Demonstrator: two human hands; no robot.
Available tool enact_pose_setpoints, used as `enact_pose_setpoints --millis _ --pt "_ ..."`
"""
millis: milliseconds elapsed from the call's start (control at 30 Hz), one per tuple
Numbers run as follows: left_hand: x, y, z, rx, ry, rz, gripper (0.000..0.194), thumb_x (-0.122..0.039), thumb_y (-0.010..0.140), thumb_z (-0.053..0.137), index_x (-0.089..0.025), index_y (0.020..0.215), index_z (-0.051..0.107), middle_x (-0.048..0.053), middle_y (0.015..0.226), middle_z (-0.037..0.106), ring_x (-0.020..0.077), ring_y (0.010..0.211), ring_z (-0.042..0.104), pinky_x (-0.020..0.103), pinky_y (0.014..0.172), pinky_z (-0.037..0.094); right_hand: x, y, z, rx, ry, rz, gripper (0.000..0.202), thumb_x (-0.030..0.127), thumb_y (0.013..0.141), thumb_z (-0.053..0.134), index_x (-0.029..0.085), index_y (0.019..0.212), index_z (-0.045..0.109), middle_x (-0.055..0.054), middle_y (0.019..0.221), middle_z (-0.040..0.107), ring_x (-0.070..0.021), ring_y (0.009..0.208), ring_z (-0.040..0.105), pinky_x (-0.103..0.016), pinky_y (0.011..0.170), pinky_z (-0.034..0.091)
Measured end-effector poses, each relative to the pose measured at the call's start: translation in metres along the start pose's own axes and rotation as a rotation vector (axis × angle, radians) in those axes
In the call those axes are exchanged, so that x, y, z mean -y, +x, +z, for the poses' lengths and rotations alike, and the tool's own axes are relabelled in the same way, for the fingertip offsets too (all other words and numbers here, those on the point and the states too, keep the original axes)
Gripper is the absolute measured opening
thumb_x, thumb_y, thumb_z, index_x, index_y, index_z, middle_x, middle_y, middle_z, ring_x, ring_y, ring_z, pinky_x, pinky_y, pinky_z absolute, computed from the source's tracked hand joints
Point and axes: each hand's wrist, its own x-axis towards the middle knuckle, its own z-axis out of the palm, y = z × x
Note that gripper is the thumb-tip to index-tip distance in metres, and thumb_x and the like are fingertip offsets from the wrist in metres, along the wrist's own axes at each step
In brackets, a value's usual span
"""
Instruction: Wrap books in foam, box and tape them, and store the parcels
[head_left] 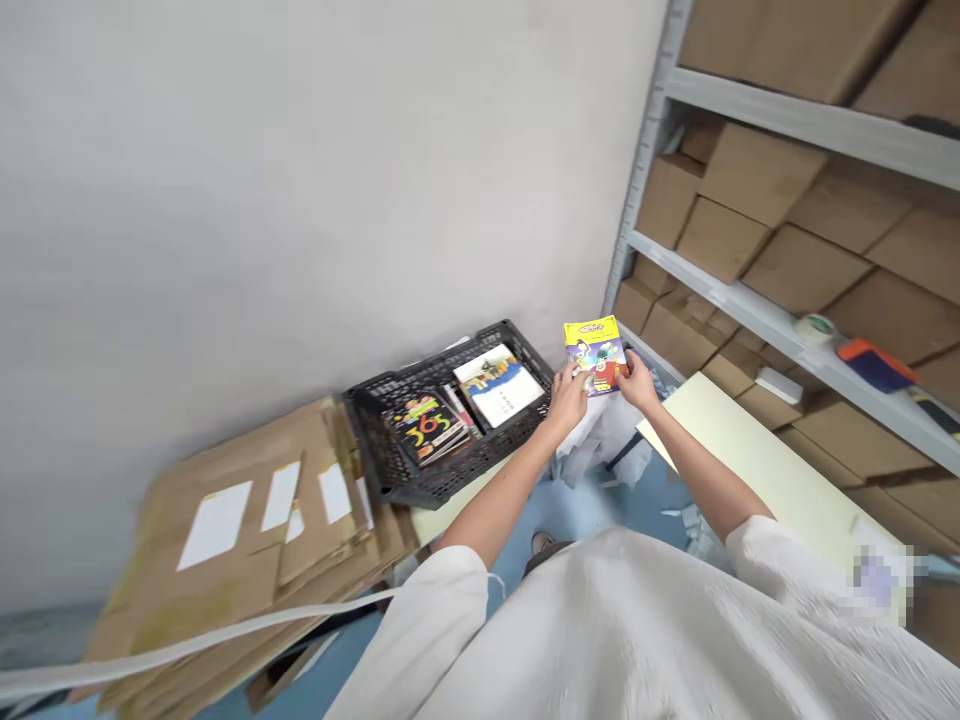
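Note:
A small book with a yellow and purple cover (pixel 597 345) is held up in front of me, right of a black plastic crate. My left hand (pixel 568 398) grips its lower left edge, and my right hand (pixel 637 382) grips its lower right side. Inside the black crate (pixel 442 492) lie several books. One has a dark cover marked 365 (pixel 426 425); another, white with blue and yellow (pixel 501 385), rests at the crate's right side.
Flattened cardboard (pixel 247 530) is stacked at the left. Metal shelves (pixel 757 310) with brown boxes stand at the right, above a pale tabletop (pixel 757 450). Crumpled white paper (pixel 600 440) lies below the book. A white strap (pixel 225 628) crosses the lower left.

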Motion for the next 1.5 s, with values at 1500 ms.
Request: enact_pose_setpoints --millis 1500 --pt "-0.131 0.115 0.407 0.949 0.058 0.363 0.040 -0.017 0.098 0.060 -0.021 0.137 0.068 0.015 0.162 0.053 0.0346 0.151 0.049 0.051 0.125 0.042 -0.329 -0.091 -0.204 -0.413 0.188 1.143 0.058 0.026 0.087 0.070 0.017 0.144 0.062 -0.011 0.131 0.077 -0.0205 0.111 0.076 -0.032 0.098 0.061"
